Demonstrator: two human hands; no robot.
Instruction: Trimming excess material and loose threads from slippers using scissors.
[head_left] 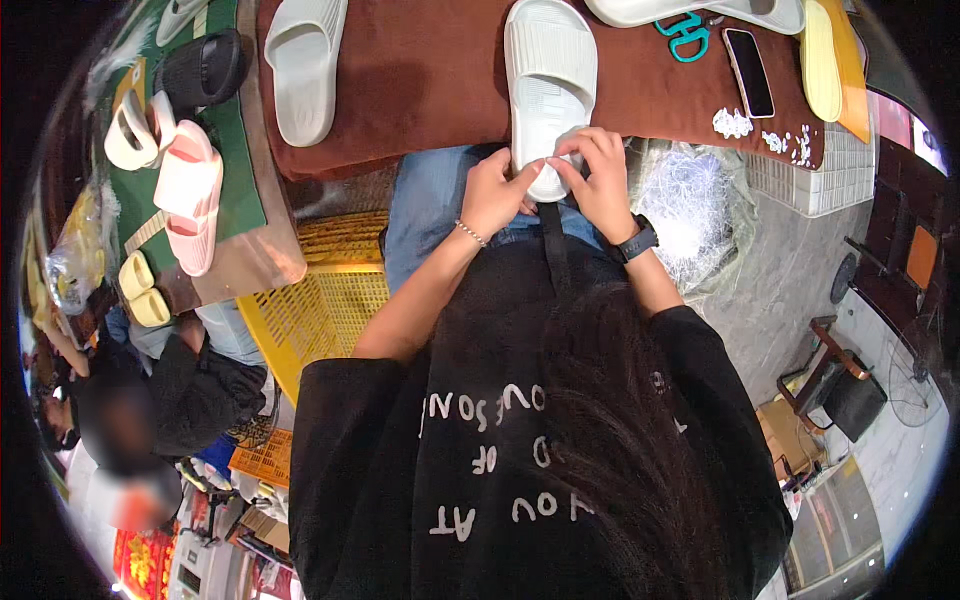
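A light grey slide sandal [545, 110] lies on the brown cloth-covered table in front of me, its heel hanging over the near edge toward my lap. My left hand [497, 190] grips the left side of the heel, thumb on top. On the heel's right side, my right hand [598, 180] is closed in a pinch, thumb and forefinger close together over the footbed. Whatever may be between those fingertips is too small to make out. A bracelet is on my left wrist, a dark watch [637, 240] on my right.
Another grey slide [305, 75] lies left on the brown cloth [430, 90]. Teal scissors [685, 40], a phone [748, 75] and small white pieces [732, 123] are at the right. Pink slides [187, 190] lie on the side table, above a yellow crate [320, 310]. A person [205, 385] sits lower left.
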